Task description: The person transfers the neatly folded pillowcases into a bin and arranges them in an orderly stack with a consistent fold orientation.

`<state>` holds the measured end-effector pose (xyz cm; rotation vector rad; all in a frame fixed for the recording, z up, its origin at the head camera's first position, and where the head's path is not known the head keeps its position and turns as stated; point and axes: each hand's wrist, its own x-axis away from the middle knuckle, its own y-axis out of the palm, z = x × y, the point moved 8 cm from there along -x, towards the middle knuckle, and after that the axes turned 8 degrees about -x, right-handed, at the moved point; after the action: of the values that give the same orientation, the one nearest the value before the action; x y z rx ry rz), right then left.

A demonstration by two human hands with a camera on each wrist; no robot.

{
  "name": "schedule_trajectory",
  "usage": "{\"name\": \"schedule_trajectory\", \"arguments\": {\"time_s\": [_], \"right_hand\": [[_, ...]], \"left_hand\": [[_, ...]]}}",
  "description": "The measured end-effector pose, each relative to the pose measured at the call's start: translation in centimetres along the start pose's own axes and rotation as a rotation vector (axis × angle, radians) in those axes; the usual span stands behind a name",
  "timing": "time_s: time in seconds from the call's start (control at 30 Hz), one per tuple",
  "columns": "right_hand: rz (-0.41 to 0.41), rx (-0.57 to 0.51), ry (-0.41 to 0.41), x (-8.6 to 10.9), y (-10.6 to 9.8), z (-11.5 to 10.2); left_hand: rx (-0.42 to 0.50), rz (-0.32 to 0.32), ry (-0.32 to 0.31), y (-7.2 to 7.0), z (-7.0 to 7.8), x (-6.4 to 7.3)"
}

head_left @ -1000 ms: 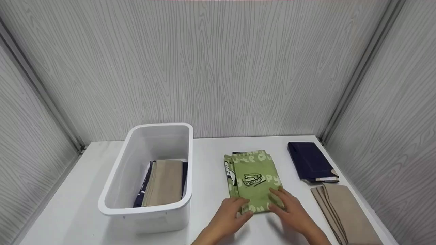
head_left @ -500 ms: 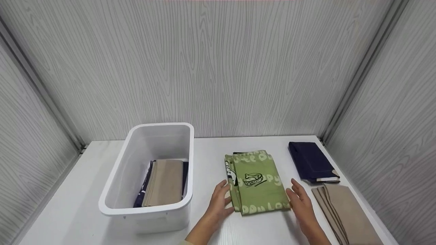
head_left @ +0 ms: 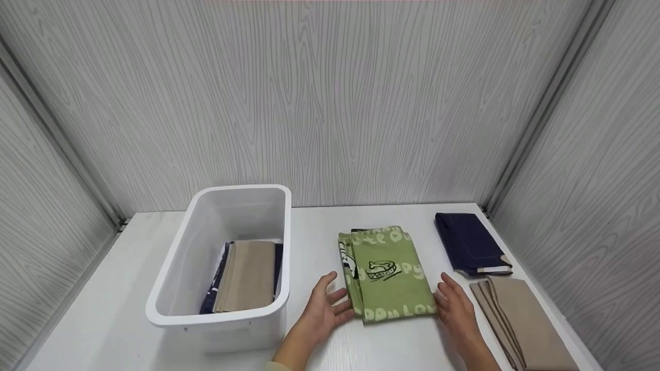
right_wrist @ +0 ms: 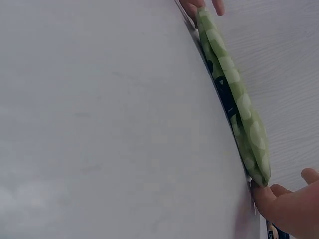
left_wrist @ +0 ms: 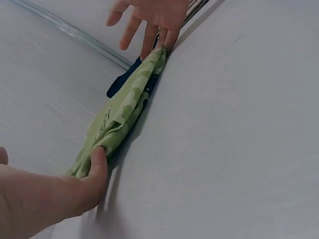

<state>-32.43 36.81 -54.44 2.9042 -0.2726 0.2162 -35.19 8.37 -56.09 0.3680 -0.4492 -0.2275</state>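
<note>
A folded green cloth (head_left: 394, 293) with pale lettering and a dark bowl-and-bone drawing lies flat in the middle of the white table. At its near left edge is my left hand (head_left: 322, 312), palm turned inward and fingers spread, fingertips right at the fold. My right hand (head_left: 458, 312) stands on the opposite side, its fingers against the right edge. The left wrist view shows the cloth's layered near side (left_wrist: 124, 109) between both hands. Seen from the right wrist, fingertips (right_wrist: 261, 196) reach the lower corner of the cloth.
Left of the cloth stands a white plastic bin (head_left: 154, 304) holding a folded beige cloth (head_left: 252, 278) on navy ones. To the right lie a folded navy cloth (head_left: 472, 242) and a folded beige cloth (head_left: 526, 319). Grey wood-grain panels (head_left: 309, 103) enclose the table.
Both hands have slid off the top of the green cloth's near part, outward to its two sides. The left hand has turned its palm inward. The cloth stays in about the same place.
</note>
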Motion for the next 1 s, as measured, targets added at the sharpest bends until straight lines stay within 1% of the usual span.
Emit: {"name": "schedule_trajectory", "arguments": {"time_s": [0.13, 0.2, 0.23, 0.33, 0.43, 0.53, 0.7, 0.8, 1.0], "right_hand": [[0.016, 0.033, 0.038, 0.0, -0.4, 0.1], [0.015, 0.021, 0.057, 0.0, -0.6, 0.2], [0.015, -0.002, 0.068, 0.0, -0.7, 0.3], [0.007, -0.072, 0.104, -0.2, -0.7, 0.7], [-0.002, -0.137, 0.123, -0.4, -0.7, 1.3], [-0.02, -0.151, 0.138, -0.3, -0.5, 1.7], [-0.067, -0.144, 0.134, 0.0, 0.1, 1.8], [-0.063, -0.137, 0.147, 0.0, 0.1, 1.8], [-0.052, -0.048, 0.188, -0.2, 0.4, 1.7]], "left_hand": [[-0.076, 0.006, -0.022, -0.2, 0.0, 0.0], [-0.108, 0.0, -0.02, -0.1, 0.1, -0.1], [-0.119, -0.005, -0.015, -0.1, 0.2, -0.1], [-0.116, -0.026, 0.005, 0.1, 0.3, -0.3], [-0.08, -0.057, 0.02, 0.2, 0.2, -0.4], [-0.058, -0.072, 0.016, 0.2, 0.0, -0.5], [-0.041, -0.079, 0.012, 0.0, 0.0, -0.5], [-0.045, -0.086, 0.007, 0.1, 0.1, -0.6], [-0.103, -0.093, -0.003, 0.2, 0.3, -0.9]]}}
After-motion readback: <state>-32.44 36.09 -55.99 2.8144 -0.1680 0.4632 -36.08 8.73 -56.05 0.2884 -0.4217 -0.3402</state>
